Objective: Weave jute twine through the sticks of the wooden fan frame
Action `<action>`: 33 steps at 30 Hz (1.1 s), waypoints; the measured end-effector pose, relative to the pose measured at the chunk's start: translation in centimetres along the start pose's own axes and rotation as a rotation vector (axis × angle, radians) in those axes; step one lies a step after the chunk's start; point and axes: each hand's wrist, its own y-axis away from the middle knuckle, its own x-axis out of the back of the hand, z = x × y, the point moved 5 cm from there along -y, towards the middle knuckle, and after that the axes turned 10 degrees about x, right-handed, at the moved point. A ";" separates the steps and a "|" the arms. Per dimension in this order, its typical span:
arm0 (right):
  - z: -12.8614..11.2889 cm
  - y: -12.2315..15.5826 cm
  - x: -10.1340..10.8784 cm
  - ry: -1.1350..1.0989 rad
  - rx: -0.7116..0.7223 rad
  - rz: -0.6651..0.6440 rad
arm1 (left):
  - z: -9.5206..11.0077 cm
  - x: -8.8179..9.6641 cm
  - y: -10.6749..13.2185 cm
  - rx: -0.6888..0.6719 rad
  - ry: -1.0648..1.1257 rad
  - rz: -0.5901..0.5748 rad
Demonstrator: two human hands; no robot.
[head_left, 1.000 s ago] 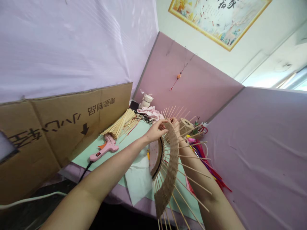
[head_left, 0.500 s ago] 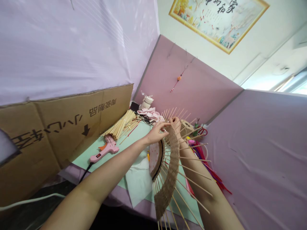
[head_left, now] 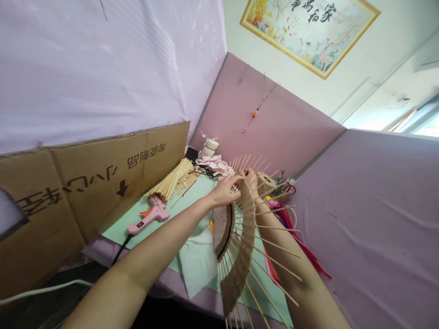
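A curved brown woven band [head_left: 247, 228], with thin wooden sticks fanning out through it, stands above the table. My left hand [head_left: 224, 191] pinches its upper end from the left, thumb and fingers closed at the edge. On the far side, my right hand [head_left: 251, 181] has its fingers bent round the same end, among the sticks; part of it is hidden by the band. Inside the curve sits a rounded base [head_left: 219, 230] covered in pale dotted fabric, with a dark and brown rim from which the sticks come out.
A pink glue gun [head_left: 149, 219] lies left, beside a bundle of wooden sticks [head_left: 174, 179] and a cardboard sheet [head_left: 103, 178]. Behind are a white bottle [head_left: 210, 147] and pink cloth [head_left: 216, 165]. Right are a twine spool [head_left: 265, 184], scissors [head_left: 290, 188] and colourful strips [head_left: 288, 219]. White tissue [head_left: 199, 260] lies in front.
The fingers of both hands have shifted slightly at the band's upper end. The band stays nearly in the same place, and the whole view has moved a little.
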 end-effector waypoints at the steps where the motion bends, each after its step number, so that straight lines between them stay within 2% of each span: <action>1: 0.0 -0.1 0.1 0.008 0.011 0.019 | 0.0 0.0 0.0 0.000 -0.017 0.002; 5: -0.2 -1.1 1.3 0.011 0.056 0.051 | 0.1 0.3 0.0 0.000 -0.096 -0.006; 9: -1.0 -3.2 3.8 0.017 0.119 0.046 | 0.3 0.5 -0.2 0.008 -0.168 -0.028; 11: -1.8 -4.4 5.2 0.064 0.213 0.002 | 0.5 0.6 -0.4 0.011 -0.189 -0.035; 15: -4.1 -6.0 6.9 0.206 0.505 -0.171 | 0.6 0.8 -0.9 0.012 -0.212 -0.044; 19: -5.5 -7.0 7.5 0.301 0.566 -0.242 | 0.3 0.7 -1.2 0.017 -0.214 -0.061; 23: -5.9 -8.0 7.4 0.338 0.548 -0.172 | 0.1 0.4 -1.2 0.026 -0.209 -0.083; 27: -4.8 -8.7 6.8 0.266 0.476 -0.107 | 0.2 0.4 -1.1 0.032 -0.199 -0.097; 30: -3.1 -8.5 6.3 0.149 0.281 -0.045 | 0.2 0.4 -1.1 0.033 -0.199 -0.096; 33: -1.9 -6.8 5.2 0.057 0.089 -0.007 | 0.1 0.3 -1.2 0.033 -0.197 -0.096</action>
